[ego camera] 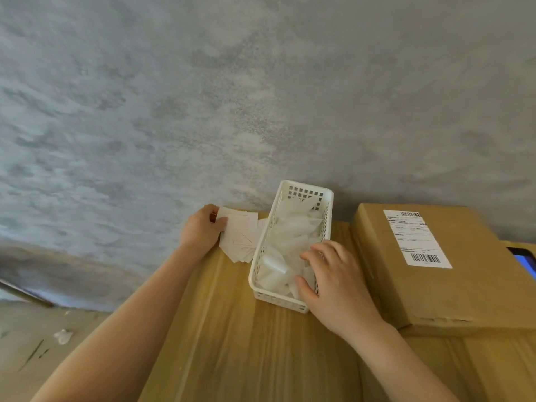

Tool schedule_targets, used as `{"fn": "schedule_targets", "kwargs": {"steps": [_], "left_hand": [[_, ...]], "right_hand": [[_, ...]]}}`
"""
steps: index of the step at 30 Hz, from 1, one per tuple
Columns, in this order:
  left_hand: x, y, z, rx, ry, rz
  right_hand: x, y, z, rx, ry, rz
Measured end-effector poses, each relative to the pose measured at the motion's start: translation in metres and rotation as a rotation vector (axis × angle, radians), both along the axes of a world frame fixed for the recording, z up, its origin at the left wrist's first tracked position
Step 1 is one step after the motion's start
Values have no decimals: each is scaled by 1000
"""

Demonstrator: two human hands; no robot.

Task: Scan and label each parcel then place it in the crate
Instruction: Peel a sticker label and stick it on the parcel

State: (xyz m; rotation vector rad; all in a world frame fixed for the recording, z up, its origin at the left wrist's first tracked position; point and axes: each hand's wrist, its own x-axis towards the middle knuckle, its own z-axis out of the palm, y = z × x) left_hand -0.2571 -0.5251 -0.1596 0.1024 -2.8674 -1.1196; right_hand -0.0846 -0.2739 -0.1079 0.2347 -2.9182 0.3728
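Observation:
A white perforated crate stands on the wooden table, filled with several white plastic-wrapped parcels. My right hand reaches into the crate's near end, fingers curled around one parcel. To the left of the crate lies a fanned stack of white label sheets. My left hand pinches the stack's left edge with thumb on top; a small reddish object shows by the fingers.
A large cardboard box with a white shipping label sits right of the crate. A dark screen with a blue glow peeks out behind it. A grey wall rises behind; the floor at left holds a crumpled scrap.

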Motion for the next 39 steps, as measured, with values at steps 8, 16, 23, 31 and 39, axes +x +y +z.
{"fn": "schedule_targets", "kwargs": {"steps": [8, 16, 23, 31, 39], "left_hand": [[8, -6, 14, 167, 145, 69], [54, 22, 88, 446, 320, 17], [104, 58, 106, 513, 197, -248], [115, 68, 97, 465, 117, -341], [118, 70, 89, 321, 175, -297]], "right_hand": [[-2, 2, 1, -72, -12, 23], [3, 14, 32, -528, 20, -37], [4, 19, 47, -867, -82, -18], [10, 28, 44, -979, -216, 2], [12, 28, 45, -1042, -259, -43]]}}
